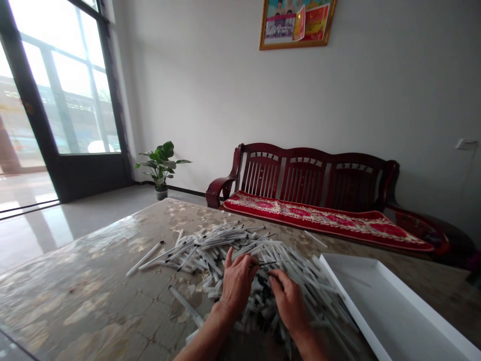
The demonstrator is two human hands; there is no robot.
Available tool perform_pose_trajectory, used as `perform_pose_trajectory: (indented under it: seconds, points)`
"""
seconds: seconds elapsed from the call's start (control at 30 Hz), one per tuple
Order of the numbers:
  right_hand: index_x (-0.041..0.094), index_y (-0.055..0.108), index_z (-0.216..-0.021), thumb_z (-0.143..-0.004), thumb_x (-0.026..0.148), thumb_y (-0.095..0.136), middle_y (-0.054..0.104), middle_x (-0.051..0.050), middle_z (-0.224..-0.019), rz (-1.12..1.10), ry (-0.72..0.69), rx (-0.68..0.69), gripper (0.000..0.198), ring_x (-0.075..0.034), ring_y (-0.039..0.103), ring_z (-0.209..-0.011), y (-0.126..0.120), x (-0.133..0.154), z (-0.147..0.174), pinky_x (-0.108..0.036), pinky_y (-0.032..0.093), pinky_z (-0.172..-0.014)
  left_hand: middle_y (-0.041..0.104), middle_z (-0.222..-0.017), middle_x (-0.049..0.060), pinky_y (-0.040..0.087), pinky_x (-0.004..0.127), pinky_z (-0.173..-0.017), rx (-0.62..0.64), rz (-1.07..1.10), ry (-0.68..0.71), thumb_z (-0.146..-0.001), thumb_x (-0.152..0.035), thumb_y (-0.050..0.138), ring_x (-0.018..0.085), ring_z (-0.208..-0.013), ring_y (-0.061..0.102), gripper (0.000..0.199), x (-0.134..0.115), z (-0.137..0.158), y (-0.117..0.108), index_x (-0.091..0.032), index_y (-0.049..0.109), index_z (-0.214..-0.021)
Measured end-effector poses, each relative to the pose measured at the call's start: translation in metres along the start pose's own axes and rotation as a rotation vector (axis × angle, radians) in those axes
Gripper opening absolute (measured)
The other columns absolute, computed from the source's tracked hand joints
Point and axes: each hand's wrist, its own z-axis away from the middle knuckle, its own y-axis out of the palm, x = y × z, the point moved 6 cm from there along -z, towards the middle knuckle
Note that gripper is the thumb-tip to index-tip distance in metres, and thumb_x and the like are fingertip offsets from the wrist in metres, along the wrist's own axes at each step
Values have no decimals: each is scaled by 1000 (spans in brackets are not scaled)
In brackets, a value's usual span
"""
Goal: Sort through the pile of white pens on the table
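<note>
My left hand [237, 282] is over the middle of a pile of white pen barrels [210, 240], its thumb and fingers closed on a thin dark stick that looks like a pen refill [267, 263]. Close beside it on the right, my right hand [291, 301] is pinched, its fingertips near the stick. Whatever lies between the right fingertips is too small to make out. Below and between the hands sit small black pieces [265, 288], perhaps pen caps. Some barrels on the left have dark ends.
A shallow white tray [370, 271] stands at the right of the patterned table [124, 311]. One loose pen [184, 303] lies by my left forearm, another [145, 258] farther left. Beyond the table are a red wooden bench [300, 173] and a potted plant [161, 163].
</note>
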Motion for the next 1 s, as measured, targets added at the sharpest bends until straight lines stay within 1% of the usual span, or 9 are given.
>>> perform_pose_trajectory:
  seconds: [0.13,0.33,0.4,0.5,0.57,0.7,0.77,0.9,1.0]
  points:
    - [19,71,-101,-88,51,53,74,-5,-81,-120,76,-61,39,-22,69,-72,-2,-10,-1,-30,54,-67,67,-65,-3,24,47,-114,59,-53,15,-83,-19,65,20,-68,64,12,-2,-3,3,-29,66,-76]
    - [17,63,-117,-88,54,49,74,-8,-91,-63,103,-229,49,-23,70,-81,-17,-24,-3,-33,54,-75,65,-64,0,36,38,-96,-211,-163,-232,-86,-23,62,22,-68,62,10,30,-13,-30,-28,66,-77]
    - [17,64,-115,-88,52,49,74,-9,-94,-25,93,-250,46,-24,71,-83,-18,-26,-3,-34,54,-78,66,-66,1,38,35,-92,-215,-204,-296,-86,-23,62,23,-69,63,12,39,-19,-37,-27,67,-76]
    - [19,66,-112,-87,48,48,74,-9,-95,11,77,-251,42,-24,71,-87,-16,-27,-2,-35,54,-80,73,-81,5,40,33,-86,-71,-318,-362,-91,-27,57,24,-80,66,14,47,-31,-35,-25,69,-83]
    - [20,67,-110,-87,47,48,75,-8,-94,30,69,-259,40,-24,71,-88,-15,-27,-1,-35,54,-81,75,-98,7,41,33,-89,24,-392,-386,-93,-28,54,24,-93,67,17,49,-39,-32,-24,69,-100]
    - [21,68,-109,-88,45,48,75,-8,-96,58,51,-277,38,-24,72,-88,-16,-26,0,-35,55,-79,65,-128,15,40,34,-95,154,-526,-440,-97,-29,47,26,-114,61,40,58,-50,-41,-17,55,-134]
    - [21,68,-109,-89,45,48,75,-8,-96,73,35,-288,37,-24,72,-87,-17,-25,0,-35,55,-79,67,-124,14,43,31,-88,227,-528,-460,-96,-27,45,24,-108,63,36,64,-50,-52,-16,60,-127]
    - [20,69,-107,-90,44,47,76,-9,-97,105,-21,-291,36,-24,72,-89,-18,-24,1,-36,56,-80,74,-90,2,43,24,-75,401,-493,-400,-86,-23,57,18,-86,66,17,70,-38,-83,-22,71,-96]
    - [20,69,-104,-91,41,47,76,-10,-99,135,-83,-283,34,-25,72,-90,-16,-23,1,-36,56,-81,73,-85,1,42,25,-75,541,-515,-315,-80,-18,57,18,-83,65,17,68,-17,-108,-23,72,-88]
